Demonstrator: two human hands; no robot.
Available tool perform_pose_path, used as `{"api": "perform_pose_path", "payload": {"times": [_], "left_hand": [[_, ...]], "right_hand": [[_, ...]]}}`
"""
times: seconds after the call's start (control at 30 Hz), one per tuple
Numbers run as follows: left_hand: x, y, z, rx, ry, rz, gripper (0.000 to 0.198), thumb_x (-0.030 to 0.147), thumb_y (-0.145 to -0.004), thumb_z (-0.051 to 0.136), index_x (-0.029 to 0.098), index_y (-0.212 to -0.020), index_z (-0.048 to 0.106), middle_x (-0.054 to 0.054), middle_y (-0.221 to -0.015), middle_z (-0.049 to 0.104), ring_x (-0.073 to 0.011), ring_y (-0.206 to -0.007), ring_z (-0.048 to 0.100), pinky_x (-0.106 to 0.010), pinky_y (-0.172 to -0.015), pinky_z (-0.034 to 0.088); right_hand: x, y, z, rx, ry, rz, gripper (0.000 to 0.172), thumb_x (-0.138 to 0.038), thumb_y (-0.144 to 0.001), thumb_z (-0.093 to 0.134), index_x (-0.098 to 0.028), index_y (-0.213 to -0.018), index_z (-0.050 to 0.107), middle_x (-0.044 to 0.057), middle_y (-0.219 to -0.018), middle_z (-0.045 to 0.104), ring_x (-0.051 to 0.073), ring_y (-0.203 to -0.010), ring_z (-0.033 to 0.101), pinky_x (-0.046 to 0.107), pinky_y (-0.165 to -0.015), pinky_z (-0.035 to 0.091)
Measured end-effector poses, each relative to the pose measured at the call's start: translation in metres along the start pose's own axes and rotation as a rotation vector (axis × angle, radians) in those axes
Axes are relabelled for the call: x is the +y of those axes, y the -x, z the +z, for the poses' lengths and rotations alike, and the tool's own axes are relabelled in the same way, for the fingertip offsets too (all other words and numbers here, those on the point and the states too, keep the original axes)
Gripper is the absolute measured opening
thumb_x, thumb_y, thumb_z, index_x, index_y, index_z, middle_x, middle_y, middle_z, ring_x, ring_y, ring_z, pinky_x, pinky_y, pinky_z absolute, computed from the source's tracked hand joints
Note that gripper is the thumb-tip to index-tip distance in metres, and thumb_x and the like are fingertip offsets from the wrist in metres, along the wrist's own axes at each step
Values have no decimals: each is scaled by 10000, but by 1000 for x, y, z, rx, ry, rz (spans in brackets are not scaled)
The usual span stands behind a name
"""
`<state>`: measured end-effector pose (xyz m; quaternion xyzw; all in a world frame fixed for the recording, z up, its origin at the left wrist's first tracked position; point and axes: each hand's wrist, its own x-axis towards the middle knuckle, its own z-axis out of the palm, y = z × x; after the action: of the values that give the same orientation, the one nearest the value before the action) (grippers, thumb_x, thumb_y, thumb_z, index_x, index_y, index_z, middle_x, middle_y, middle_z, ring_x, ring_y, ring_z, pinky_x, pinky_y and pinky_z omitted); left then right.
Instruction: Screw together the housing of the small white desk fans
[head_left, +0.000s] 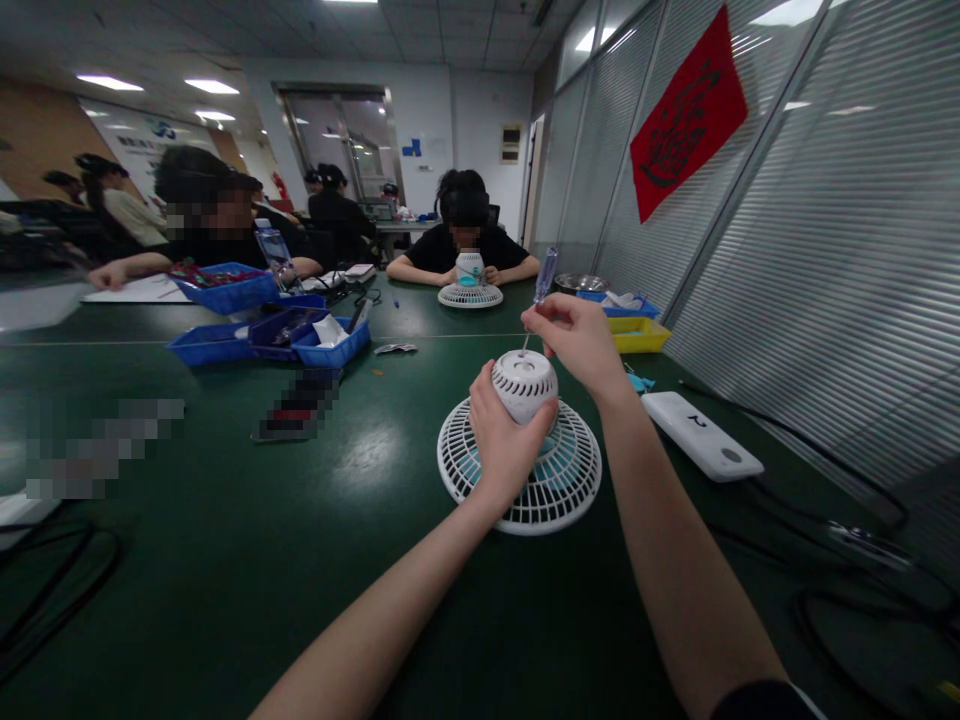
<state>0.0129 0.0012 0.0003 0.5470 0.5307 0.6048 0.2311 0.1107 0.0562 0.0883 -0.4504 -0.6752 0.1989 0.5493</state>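
While the left hand point(501, 435) clasps the side of a white fan point(523, 385), the right hand point(574, 335) pinches a screwdriver point(546, 277); the hands are apart.

Fan: right of centre in the frame, grille point(568, 502) down on the green table point(225, 600), housing uppermost. Pale blue blades, seen only in part through the bars; near side of the housing covered by the fingers.

Screwdriver: clear purplish handle, slightly tilted, shaft reaching down to the housing's top (whether the tip sits in a screw cannot be told).

Power bank point(701, 435): white, dark mark, right of the frame.

Yellow bin point(637, 336): behind the right hand, partly hidden by it.

Blue bins point(343, 348): left of centre, small contents mostly indistinct.

Phone point(296, 405): below the bins, screen pixelated.

Second fan point(470, 292): top centre, before a person point(427, 250) seated opposite.

Banner point(690, 115): red, upper right, black characters unreadable.

Forearms: both cut off by the bottom edge; a dark sleeve point(765, 700) just showing at lower right.
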Motion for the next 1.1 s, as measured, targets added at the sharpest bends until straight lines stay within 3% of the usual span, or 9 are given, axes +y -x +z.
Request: {"api": "perform_pose_path", "payload": {"times": [0.17,0.47,0.63,0.9,1.1], "left_hand": [[0,0,0,-10,4,-2,760,318,-684,739,213,-1350,389,-151,-1378,495,-343,-1377,440,-545,-1161,317],[-1,0,0,-10,19,0,762,317,-685,733,204,-1355,387,-158,-1389,479,-338,-1377,434,-534,-1169,308],[-1,0,0,-13,24,0,759,329,-690,730,198,-1356,391,-163,-1389,477,-341,-1371,438,-533,-1166,310],[-2,0,1,1,18,2,747,325,-686,734,227,-1347,401,-143,-1369,493,-339,-1371,441,-534,-1158,322],[0,0,0,-6,14,-5,757,325,-679,733,196,-1344,395,-160,-1375,492,-341,-1367,444,-524,-1162,317]], "right_hand": [[3,-1,1,11,-42,21,227,-339,-756,749,-176,-734,594,19,-700,658,85,-508,503,219,-436,363],[-1,-1,2,-29,-46,39,110,-205,-857,582,-149,-785,644,63,-789,736,70,-479,519,217,-453,394],[-3,-1,-1,-34,60,-2,139,-248,-861,589,-155,-790,665,80,-790,733,139,-634,637,244,-524,454],[-4,0,-3,-43,165,-61,122,-248,-834,632,-171,-747,669,67,-775,731,182,-736,673,295,-620,501],[-6,1,-1,-48,76,-30,88,-238,-810,668,-185,-762,615,47,-722,723,171,-677,681,287,-603,501]]}}
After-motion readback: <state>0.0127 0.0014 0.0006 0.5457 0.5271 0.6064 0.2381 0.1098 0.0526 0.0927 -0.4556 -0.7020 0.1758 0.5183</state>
